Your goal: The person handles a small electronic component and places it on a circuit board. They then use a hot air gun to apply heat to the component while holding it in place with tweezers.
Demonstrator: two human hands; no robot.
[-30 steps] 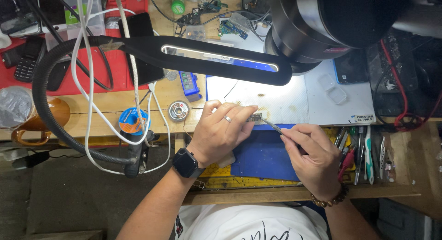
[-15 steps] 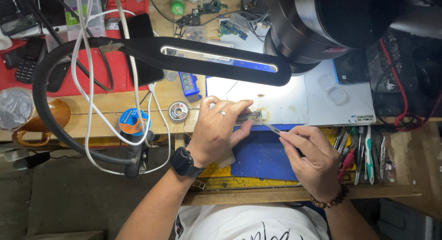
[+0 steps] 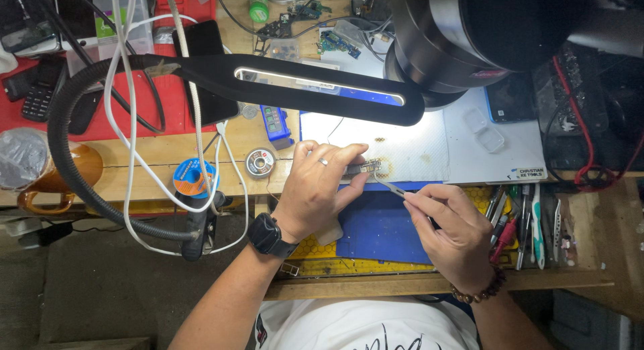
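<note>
Left hand (image 3: 315, 189) pinches small flat metal part (image 3: 362, 167) against white paper sheet (image 3: 416, 148), below black oblong lamp head (image 3: 322, 88). Right hand (image 3: 453, 232) pinches thin steel tweezers (image 3: 392, 187), tip touching part. Blue mat (image 3: 376, 229) beneath; solder spool (image 3: 259, 162) near left.

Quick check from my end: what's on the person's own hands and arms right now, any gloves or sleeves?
No gloves, and both forearms are bare. The left hand has a ring on one finger and a black smartwatch at the wrist. The right hand has a dark beaded bracelet at the wrist.
</note>
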